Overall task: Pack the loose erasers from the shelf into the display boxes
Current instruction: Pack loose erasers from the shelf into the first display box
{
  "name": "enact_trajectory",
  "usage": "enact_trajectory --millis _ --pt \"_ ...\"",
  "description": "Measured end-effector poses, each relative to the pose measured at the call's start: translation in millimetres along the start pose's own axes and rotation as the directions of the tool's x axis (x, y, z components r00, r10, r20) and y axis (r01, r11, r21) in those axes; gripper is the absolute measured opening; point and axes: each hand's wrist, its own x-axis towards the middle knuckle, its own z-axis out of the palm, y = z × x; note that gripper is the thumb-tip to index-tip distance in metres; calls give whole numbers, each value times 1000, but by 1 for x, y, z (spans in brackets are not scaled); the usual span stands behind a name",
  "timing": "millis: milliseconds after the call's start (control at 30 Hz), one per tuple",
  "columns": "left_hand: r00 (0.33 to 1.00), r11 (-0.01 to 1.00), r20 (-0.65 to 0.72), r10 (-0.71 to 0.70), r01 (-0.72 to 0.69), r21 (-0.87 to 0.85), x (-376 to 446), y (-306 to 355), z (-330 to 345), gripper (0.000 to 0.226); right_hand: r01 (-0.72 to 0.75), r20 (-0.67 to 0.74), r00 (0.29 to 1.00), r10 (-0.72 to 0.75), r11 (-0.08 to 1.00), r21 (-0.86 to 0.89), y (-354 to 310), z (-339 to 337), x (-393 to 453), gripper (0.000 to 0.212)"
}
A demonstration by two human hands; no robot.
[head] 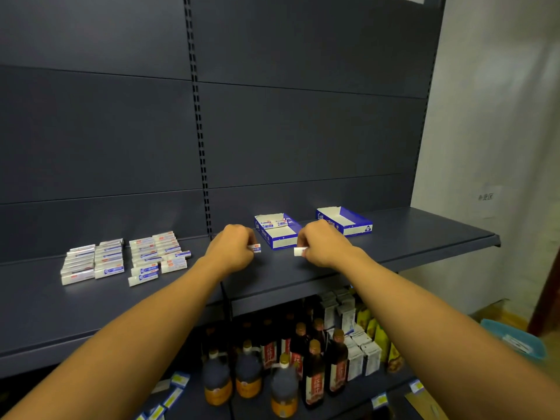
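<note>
A dark shelf (394, 234) stands by a white wall (500, 116). The left hand (231, 251) pinches one eraser (255, 247). The right hand (322, 245) pinches another eraser (298, 251). Both are just in front of the near display box (277, 231), which holds a few erasers. A second box (344, 221) sits to its right. Loose erasers (124, 257) lie far to its left. Bottles (285, 365) stand below.
</note>
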Motion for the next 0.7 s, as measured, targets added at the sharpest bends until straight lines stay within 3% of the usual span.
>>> enact_trajectory --millis 233,433,700 --pt "999 1000 -38 22 -21 22 46 12 12 10 13 -9 1000 -13 1000 27 26 1 34 23" --pt "998 1000 -58 -1 2 17 95 16 22 17 32 8 999 -32 999 -2 48 4 84 20" --pt "992 994 -55 -113 114 2 158 5 35 12 36 -7 999 -36 999 29 72 15 158 16"
